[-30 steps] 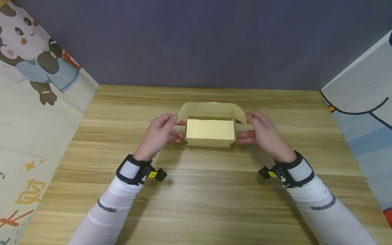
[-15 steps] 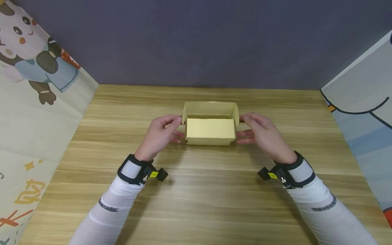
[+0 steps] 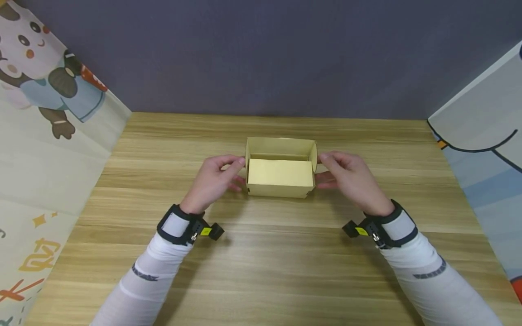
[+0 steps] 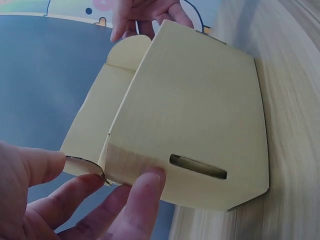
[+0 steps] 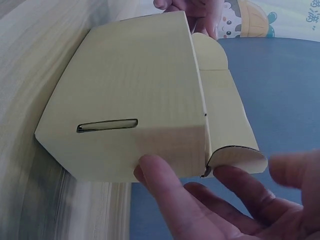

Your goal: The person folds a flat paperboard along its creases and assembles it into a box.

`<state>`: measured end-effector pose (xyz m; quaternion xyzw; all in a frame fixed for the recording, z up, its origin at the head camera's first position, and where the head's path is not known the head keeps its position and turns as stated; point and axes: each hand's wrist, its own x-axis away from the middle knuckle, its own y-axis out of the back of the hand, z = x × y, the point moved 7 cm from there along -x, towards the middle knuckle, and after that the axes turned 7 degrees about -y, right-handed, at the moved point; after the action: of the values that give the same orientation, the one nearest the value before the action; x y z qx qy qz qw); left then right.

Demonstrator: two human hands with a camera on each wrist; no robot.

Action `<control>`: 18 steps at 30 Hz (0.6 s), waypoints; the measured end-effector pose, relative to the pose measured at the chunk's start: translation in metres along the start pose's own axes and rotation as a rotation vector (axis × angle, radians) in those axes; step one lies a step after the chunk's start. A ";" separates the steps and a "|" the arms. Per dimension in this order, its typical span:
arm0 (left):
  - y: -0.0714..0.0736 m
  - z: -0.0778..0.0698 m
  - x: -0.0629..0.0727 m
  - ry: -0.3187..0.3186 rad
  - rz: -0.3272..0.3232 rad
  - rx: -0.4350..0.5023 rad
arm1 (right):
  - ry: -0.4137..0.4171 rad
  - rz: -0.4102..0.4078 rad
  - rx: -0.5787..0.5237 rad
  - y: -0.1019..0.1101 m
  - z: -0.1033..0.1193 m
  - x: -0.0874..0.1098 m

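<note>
A small tan cardboard box stands on the wooden table, its lid raised at the back. Pale, flat card fills most of what shows in front of the lid. Beside the box's left end, my left hand has its thumb and index finger at the rounded left flap; other fingers touch the side below. My right hand mirrors it. Its index finger touches the right flap, another finger rests against the slotted side, and the thumb stands apart from the flap.
The wooden table spreads around the box. A dark blue wall panel rises behind it, and cartoon-printed sheets flank the left and right. Each wrist wears a black strap with a small camera.
Both rounded side flaps have swung inward from splayed out to roughly upright. My thumbs and index fingers have moved in toward the box with them. The box has stayed nearly in place.
</note>
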<state>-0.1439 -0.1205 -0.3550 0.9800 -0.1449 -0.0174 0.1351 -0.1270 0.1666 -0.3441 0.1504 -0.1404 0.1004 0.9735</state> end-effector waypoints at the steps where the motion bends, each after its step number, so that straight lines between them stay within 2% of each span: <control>1: 0.000 -0.001 0.000 0.001 0.010 -0.001 | 0.004 -0.010 0.010 0.001 0.000 -0.001; 6: -0.001 -0.002 -0.001 -0.023 0.051 -0.026 | 0.036 -0.033 0.062 0.002 0.001 -0.003; 12: -0.002 0.001 -0.004 -0.055 0.062 -0.028 | 0.035 -0.054 0.091 0.003 0.000 -0.005; 18: -0.005 -0.001 -0.005 -0.035 0.058 0.009 | 0.059 -0.055 0.104 0.003 0.001 -0.005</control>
<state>-0.1472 -0.1142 -0.3557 0.9756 -0.1758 -0.0298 0.1285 -0.1326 0.1684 -0.3437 0.2015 -0.1019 0.0850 0.9705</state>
